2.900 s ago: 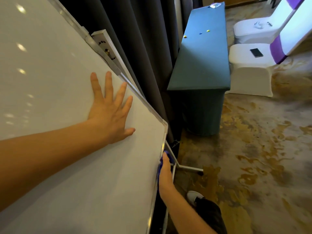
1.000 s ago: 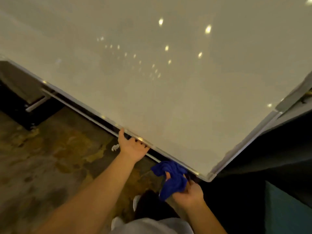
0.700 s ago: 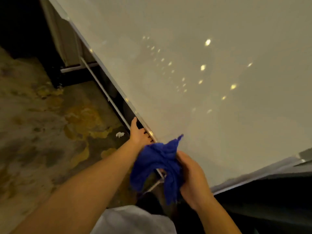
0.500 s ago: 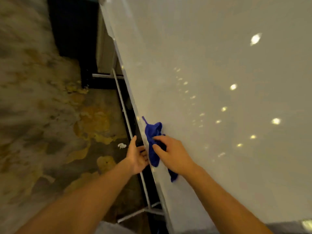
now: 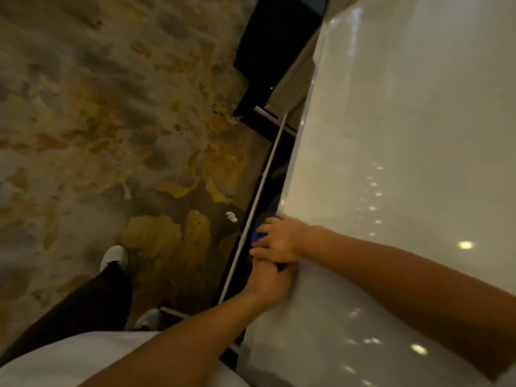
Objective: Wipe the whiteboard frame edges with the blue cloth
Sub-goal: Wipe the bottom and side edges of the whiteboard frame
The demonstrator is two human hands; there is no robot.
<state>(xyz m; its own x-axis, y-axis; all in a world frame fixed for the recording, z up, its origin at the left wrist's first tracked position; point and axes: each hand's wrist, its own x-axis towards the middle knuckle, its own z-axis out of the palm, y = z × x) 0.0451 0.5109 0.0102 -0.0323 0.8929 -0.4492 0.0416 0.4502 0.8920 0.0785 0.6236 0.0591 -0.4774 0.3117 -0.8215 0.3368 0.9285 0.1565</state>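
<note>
The whiteboard (image 5: pixel 405 135) fills the right side of the head view, and its lower frame edge (image 5: pixel 291 169) runs steeply from top to bottom. My right hand (image 5: pixel 282 241) is pressed over that edge, shut on the blue cloth (image 5: pixel 258 235), of which only a small patch shows under the fingers. My left hand (image 5: pixel 265 283) sits just below the right one and grips the same frame edge, touching the right hand. Most of the cloth is hidden by both hands.
A thin white stand rail (image 5: pixel 262 191) runs beside the frame edge. Patterned brown and gold carpet (image 5: pixel 111 121) covers the left. A scrap of white paper (image 5: pixel 231 217) lies on it. My leg and white shoe (image 5: pixel 113 256) stand at lower left.
The view has swung left along the board's lower edge. My right hand with the cloth has come down over the frame edge, closing up against my left hand.
</note>
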